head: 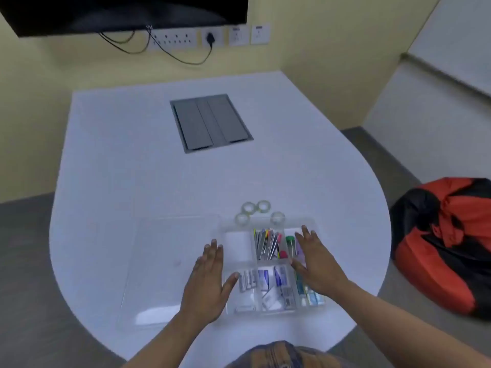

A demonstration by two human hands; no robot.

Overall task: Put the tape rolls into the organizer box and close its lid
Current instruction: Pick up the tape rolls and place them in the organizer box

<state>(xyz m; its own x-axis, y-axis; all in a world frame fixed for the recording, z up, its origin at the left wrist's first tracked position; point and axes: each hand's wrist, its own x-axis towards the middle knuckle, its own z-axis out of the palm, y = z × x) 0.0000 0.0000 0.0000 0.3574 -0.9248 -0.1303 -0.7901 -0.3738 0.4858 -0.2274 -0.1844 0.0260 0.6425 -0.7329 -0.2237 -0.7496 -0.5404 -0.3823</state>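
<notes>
Several clear tape rolls (256, 212) lie on the white table just beyond the far edge of the clear organizer box (239, 248). The box stands open near the table's front; its compartments hold pens, batteries and small packets, and the far left compartment looks bare. Its transparent lid (164, 266) lies flat to the left of the box. My left hand (210, 282) hovers flat with fingers spread at the box's left edge. Over the right compartments my right hand (314, 264) is spread open, holding nothing.
A grey cable hatch (211, 123) is set into the white table (119, 168) farther back. A red and black beanbag (443, 240) sits on the floor to the right. A dark screen and wall sockets with cables are on the wall behind.
</notes>
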